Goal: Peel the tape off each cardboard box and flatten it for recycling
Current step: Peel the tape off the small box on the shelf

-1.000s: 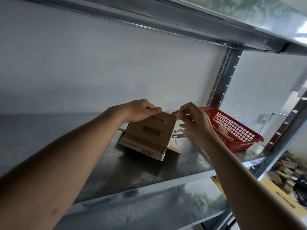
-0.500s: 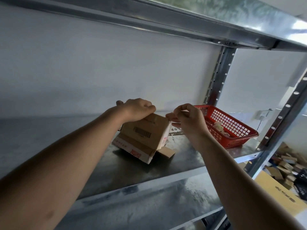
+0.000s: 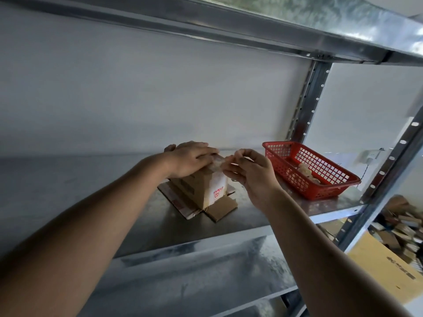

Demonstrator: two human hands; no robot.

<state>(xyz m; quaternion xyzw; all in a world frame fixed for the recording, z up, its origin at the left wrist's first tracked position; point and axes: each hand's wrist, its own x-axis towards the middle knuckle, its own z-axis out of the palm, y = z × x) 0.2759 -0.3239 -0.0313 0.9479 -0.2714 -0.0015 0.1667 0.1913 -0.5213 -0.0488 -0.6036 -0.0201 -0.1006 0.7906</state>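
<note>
A small brown cardboard box (image 3: pixel 201 188) stands on the metal shelf (image 3: pixel 137 216), its bottom flaps splayed flat around it. One face carries a white label with red print. My left hand (image 3: pixel 190 156) presses flat on the box's top, fingers straight. My right hand (image 3: pixel 247 170) is just right of the box's top corner and pinches a strip of clear tape (image 3: pixel 218 162) that runs from the top edge to my fingertips.
A red plastic basket (image 3: pixel 315 179) with crumpled tape bits sits on the shelf to the right. A shelf upright (image 3: pixel 304 104) rises behind it. Below right lie a big cardboard box (image 3: pixel 389 275) and a pile of small boxes (image 3: pixel 398 223). Another shelf hangs overhead.
The box has been tipped from leaning on its side to upright with its flaps down. My left hand now lies flat on top, and my right hand draws tape away from the top corner.
</note>
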